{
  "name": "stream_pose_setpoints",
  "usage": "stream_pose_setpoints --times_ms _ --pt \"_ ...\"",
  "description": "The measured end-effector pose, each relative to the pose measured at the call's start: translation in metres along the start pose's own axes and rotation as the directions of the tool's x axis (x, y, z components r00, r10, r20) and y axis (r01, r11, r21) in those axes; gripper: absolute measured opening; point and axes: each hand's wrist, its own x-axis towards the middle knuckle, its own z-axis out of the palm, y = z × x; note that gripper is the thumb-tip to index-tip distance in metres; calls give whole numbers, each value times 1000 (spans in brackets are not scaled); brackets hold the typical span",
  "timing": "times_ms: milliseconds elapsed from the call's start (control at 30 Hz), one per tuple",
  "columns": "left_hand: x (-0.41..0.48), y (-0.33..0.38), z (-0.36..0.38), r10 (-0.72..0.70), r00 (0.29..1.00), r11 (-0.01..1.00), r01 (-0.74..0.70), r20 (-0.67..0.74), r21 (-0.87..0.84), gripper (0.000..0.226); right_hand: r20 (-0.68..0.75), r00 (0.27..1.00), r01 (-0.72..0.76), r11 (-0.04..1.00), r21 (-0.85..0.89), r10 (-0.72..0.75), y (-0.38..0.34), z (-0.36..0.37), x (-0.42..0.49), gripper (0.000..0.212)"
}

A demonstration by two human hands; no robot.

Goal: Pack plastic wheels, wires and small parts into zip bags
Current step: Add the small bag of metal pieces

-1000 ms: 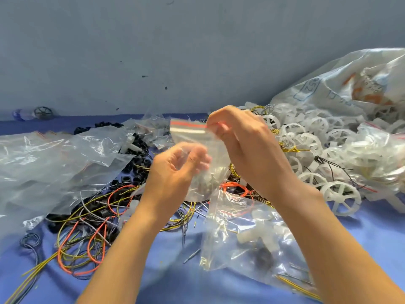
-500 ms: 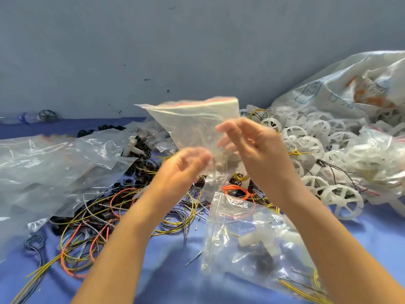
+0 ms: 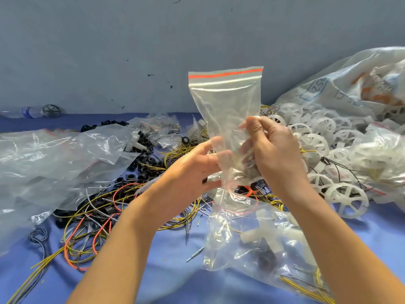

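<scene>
Left hand (image 3: 190,172) and right hand (image 3: 274,154) gripped the loaded bag (image 3: 228,102) upright; sealing judged in hand, zip (image 3: 223,83) next needing pressing fully shut.

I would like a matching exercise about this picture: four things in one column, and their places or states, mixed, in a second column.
1 zip bag
2 white wheels
3 wires
4 bottle

A far left, at the back
B heaped on the right
C held up, red stripe on top
D tangled, low on the left

Pairs: 1-C, 2-B, 3-D, 4-A
</scene>
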Motion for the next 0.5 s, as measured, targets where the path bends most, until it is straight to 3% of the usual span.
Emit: stream_pose_setpoints --times_ms 100,133,200,233,300,367,500 --pt "-4 0 1 7 1000 998 -5 29 -59 76 56 998 -10 1000 -30 11 -3 -2 -2 29" --pt "-3 -2 5 17 999 1000 -17 -28 4 73 75 997 26 997 -70 -21 -6 -3 -2 29" --pt "2 -9 16 75 982 984 -44 -175 172 47 95 982 183 953 -240 -164 -13 -6 -3 32" --pt "5 -12 20 81 970 983 -39 -230 178 33 100 965 262 909 -324 -242 -18 -7 -3 34" --pt "9 -16 24 32 959 999 -35 -282 -5 25 80 937 341 842 -418 -339 -24 -9 -5 38" --pt "8 -21 29 6 963 988 -47 -270 -148 29 83 935 341 815 -469 -344 -23 -11 -6 39" --pt "3 -24 40 -52 981 979 14 -188 -202 33 111 953 298 814 -498 -281 -12 -17 -3 41"
